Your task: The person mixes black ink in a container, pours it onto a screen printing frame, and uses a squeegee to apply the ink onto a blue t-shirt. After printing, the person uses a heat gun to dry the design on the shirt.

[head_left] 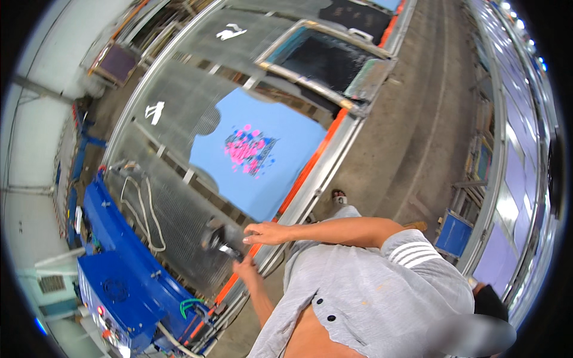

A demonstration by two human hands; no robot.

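Right hand is reaching, fingers loosely extended, just above a small dark object lying at the mesh conveyor's edge; whether the left hand is gripping it cannot be told. A light-blue T-shirt with pink print is lying further along the conveyor, beside the blue machine.

I cannot make out the dark object at the two hands: motion blur smears it. My left hand is partly hidden behind it; whether the right hand grips it is unclear. At 5 o'clock a blurred patch covers part of the picture. The blue machine at 8 o'clock is cut off by the rim.
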